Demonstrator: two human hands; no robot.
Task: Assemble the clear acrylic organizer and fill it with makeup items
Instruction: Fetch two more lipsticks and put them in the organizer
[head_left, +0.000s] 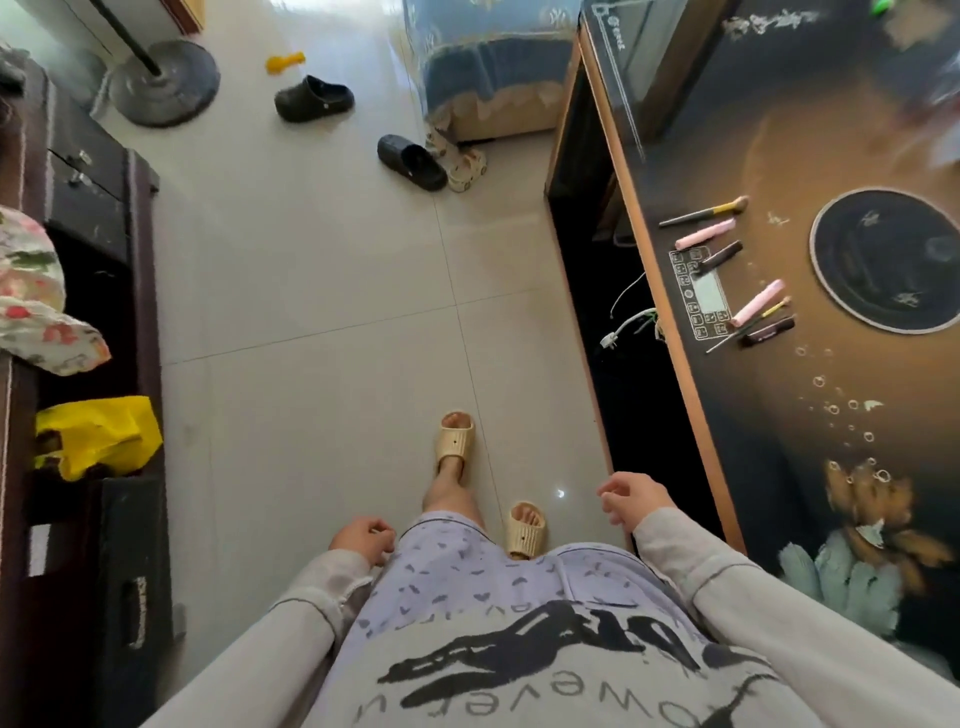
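We see bare tabletop (779, 415) on the near side of the makeup items, between the pink tube (757, 303) cluster and the painted fish, open to reach from the table's edge. Farther along, the makeup brush (706, 212), another tube (705, 234) and a dark stick (719, 257) lie near that edge, with the round inset (888, 260) just beyond. Both hands (363, 538) (631, 499) hang over open floor.

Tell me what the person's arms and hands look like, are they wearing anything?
Both arms wear long, loose, light grey fabric sleeves reaching the wrists. The left sleeve has a thin dark seam line and a slightly ruffled cuff; the right sleeve shows a similar dark seam. The left hand and right hand are bare: no gloves, and no rings or watch that I can see.
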